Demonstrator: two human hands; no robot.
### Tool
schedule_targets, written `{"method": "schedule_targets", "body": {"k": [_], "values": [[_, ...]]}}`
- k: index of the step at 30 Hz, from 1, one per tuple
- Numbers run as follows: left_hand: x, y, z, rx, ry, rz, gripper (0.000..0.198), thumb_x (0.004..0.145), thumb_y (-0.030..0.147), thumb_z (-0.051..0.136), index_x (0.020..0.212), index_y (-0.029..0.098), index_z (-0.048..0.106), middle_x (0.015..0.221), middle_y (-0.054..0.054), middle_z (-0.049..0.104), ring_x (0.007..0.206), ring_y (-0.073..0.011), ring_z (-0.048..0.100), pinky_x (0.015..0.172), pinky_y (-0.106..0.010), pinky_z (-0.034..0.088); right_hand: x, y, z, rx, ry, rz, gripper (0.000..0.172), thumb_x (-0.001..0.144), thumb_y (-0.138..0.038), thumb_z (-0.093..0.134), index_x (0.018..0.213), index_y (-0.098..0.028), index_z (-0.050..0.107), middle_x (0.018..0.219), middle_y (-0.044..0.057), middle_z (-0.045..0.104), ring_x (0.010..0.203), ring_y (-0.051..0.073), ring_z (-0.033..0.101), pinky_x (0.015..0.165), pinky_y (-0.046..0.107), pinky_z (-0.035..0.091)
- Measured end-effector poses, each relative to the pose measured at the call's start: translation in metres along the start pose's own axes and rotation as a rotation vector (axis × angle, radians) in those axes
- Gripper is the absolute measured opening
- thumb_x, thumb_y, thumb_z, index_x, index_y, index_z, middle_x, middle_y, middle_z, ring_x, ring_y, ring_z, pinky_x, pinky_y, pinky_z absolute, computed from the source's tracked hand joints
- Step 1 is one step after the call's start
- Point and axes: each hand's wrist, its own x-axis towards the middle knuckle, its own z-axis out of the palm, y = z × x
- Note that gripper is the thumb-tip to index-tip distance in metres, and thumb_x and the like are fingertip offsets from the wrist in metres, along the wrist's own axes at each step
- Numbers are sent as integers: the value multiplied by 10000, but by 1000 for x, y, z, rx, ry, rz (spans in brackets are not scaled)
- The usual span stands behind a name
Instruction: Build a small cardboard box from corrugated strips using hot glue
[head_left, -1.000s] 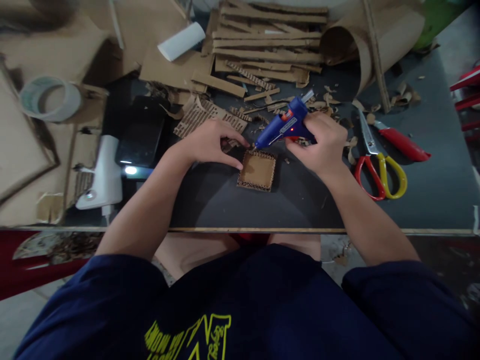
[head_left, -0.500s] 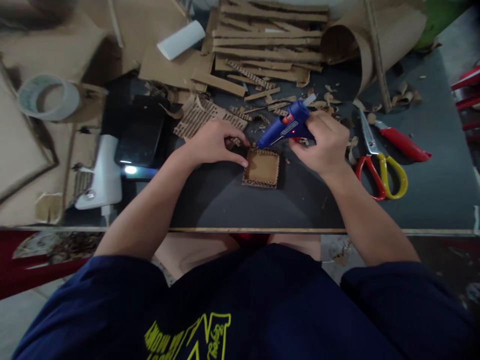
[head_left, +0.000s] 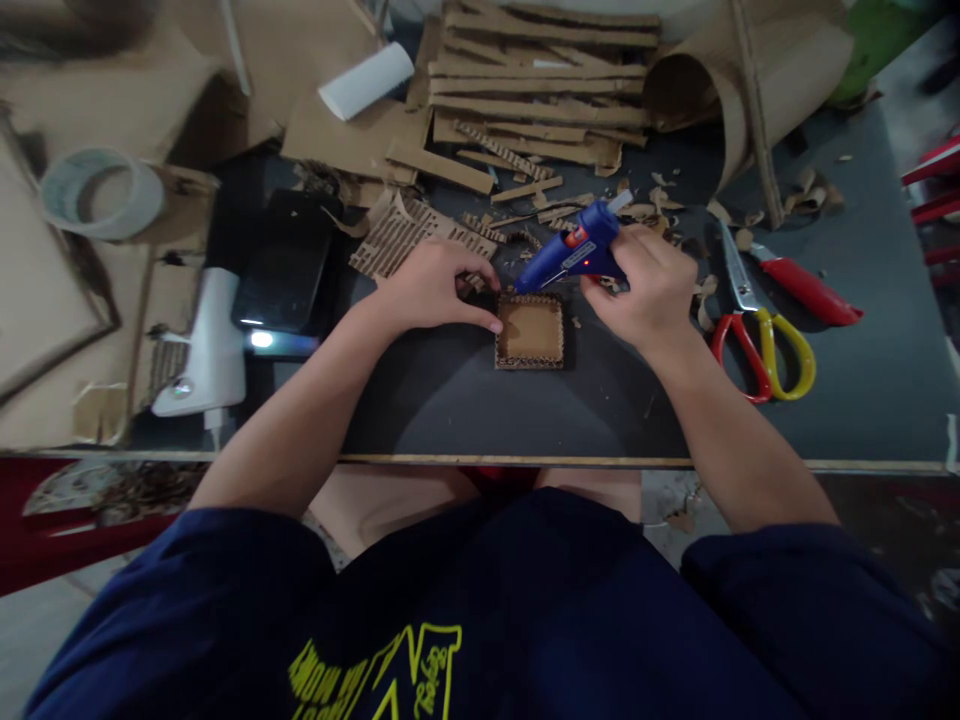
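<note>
A small square cardboard tray (head_left: 530, 331) with raised corrugated edges lies flat on the dark tabletop. My left hand (head_left: 439, 287) grips it at the left, thumb on the side wall and index finger by the far left corner. The other left fingers are curled and partly hidden. In my right hand (head_left: 651, 285), fingers wrapped round the handle, is a blue glue gun (head_left: 570, 248) with a red light lit and a clear glue stick poking from its back. Its nozzle points down at the tray's far wall, near the left corner; whether it touches, I cannot tell.
Scissors (head_left: 750, 320) and a red-handled tool (head_left: 814, 290) lie at the right. Cardboard strips (head_left: 540, 85) pile up behind, beside a rolled cardboard sheet (head_left: 750, 90). Tape (head_left: 101, 195), a white device (head_left: 206, 350) and a black phone-like object (head_left: 285, 265) are left. Scraps litter the middle.
The tray has shifted slightly right and turned a little, now sitting squarer to the table edge. My left hand moved with it; the glue gun stays almost in place.
</note>
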Motion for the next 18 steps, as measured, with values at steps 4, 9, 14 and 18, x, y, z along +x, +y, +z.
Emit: {"method": "schedule_targets", "body": {"k": [4,9,14,18], "values": [[0,0,0,-6,0,3,591,596,711,790,913,214,748,620,32,549,640,-129,512,718,-273,397,0,-1,1,-3,-15,0,424,839,-226,572,1260,-228,627,1151,105,719,1068,303,684,900,442,578],[1,-1,0,-3,-17,-16,594,600,707,793,912,205,742,628,29,543,646,-135,519,714,-280,391,1,-3,2,52,-79,14,440,836,-199,567,1273,-225,618,1204,119,704,1117,324,668,941,470,563],[1,-2,1,-7,-25,-28,583,599,690,805,917,206,741,638,24,552,663,-140,526,717,-280,389,1,-2,1,62,-88,20,454,847,-177,552,1296,-207,608,1230,129,693,1153,321,656,986,478,540],[1,-2,1,-16,-14,-23,602,597,704,797,921,200,742,674,20,581,684,-138,540,724,-272,387,0,-1,1,27,-68,-11,457,842,-164,546,1288,-231,618,1215,104,711,1127,316,669,967,484,553]]}}
